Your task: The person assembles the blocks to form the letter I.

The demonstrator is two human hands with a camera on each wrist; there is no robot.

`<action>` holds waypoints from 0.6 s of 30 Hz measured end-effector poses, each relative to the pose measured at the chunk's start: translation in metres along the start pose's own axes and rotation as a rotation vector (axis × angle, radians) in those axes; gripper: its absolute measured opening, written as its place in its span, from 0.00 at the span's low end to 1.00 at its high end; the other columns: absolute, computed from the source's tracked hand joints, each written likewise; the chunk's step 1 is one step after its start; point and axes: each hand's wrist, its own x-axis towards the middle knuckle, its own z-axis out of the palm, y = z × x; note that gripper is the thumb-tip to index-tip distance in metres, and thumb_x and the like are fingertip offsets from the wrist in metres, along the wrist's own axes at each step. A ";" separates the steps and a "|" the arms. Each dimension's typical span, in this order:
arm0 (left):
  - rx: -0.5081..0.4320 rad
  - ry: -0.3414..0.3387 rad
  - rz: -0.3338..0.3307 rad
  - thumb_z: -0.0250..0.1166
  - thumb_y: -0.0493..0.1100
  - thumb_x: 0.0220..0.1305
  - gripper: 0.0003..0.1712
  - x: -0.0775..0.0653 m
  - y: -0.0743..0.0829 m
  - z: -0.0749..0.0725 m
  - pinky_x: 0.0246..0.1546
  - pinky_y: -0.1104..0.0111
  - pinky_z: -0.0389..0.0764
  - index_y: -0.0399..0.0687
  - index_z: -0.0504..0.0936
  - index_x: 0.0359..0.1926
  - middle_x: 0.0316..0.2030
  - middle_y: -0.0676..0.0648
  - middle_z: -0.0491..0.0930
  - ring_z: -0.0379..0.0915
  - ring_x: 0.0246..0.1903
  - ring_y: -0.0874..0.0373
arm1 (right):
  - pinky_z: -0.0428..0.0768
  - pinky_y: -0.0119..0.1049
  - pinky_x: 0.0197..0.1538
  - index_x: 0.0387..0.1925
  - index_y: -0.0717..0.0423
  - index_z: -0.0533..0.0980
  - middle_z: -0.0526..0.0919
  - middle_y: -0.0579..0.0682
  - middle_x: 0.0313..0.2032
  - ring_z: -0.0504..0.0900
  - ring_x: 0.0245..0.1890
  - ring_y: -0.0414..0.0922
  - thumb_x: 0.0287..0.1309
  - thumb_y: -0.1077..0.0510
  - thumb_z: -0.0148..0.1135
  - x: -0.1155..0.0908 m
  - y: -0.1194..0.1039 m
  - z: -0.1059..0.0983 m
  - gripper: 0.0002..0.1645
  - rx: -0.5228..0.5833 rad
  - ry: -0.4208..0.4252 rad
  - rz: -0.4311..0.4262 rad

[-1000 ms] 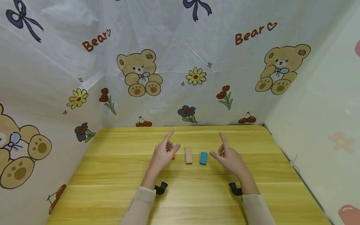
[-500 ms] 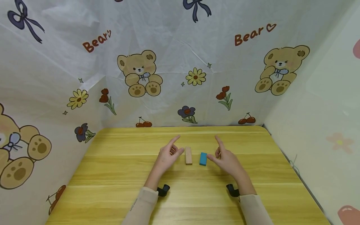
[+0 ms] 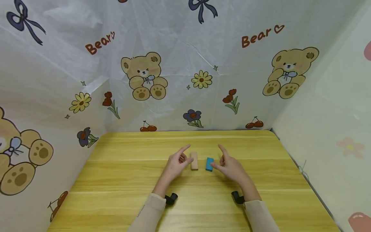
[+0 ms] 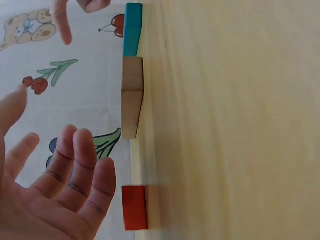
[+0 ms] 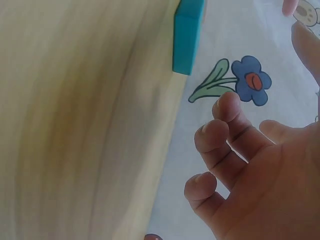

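In the head view my left hand [image 3: 175,165] hovers over the table, index finger extended and the other fingers loosely bent, holding nothing. Its thumb overlaps the edge of a plain wooden block [image 3: 195,163]. My right hand [image 3: 231,167] mirrors it on the other side, also without anything in its grasp, thumb overlapping a blue block [image 3: 209,164]. A red block [image 4: 134,208] appears low in the left wrist view, beside the left fingers [image 4: 103,186]; in the head view the left hand hides it. All three blocks lie apart in a row.
The light wooden table [image 3: 116,193] reaches a back edge against a white cloth [image 3: 179,38] printed with bears and flowers. A pale wall covering [image 3: 342,112] stands along the right side. Black wrist cameras [image 3: 171,199] sit at both cuffs.
Both hands have moved inward, toward each other, and slightly nearer the body. The left hand now covers the red block, which partly showed a second ago. The blocks have stayed in place.
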 end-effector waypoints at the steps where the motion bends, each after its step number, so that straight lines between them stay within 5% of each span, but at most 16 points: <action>1: -0.001 -0.003 -0.004 0.69 0.55 0.74 0.34 0.000 -0.001 0.001 0.37 0.68 0.80 0.71 0.70 0.77 0.38 0.50 0.82 0.78 0.35 0.59 | 0.70 0.34 0.29 0.86 0.50 0.46 0.77 0.47 0.33 0.70 0.25 0.42 0.67 0.33 0.68 0.000 0.000 0.001 0.61 0.001 -0.004 -0.001; 18: 0.014 -0.049 -0.015 0.69 0.51 0.74 0.34 0.000 -0.016 0.014 0.37 0.70 0.79 0.53 0.73 0.77 0.38 0.52 0.86 0.79 0.33 0.63 | 0.71 0.34 0.30 0.85 0.54 0.49 0.78 0.47 0.32 0.72 0.25 0.42 0.67 0.37 0.70 0.002 0.004 0.011 0.60 0.051 -0.062 0.012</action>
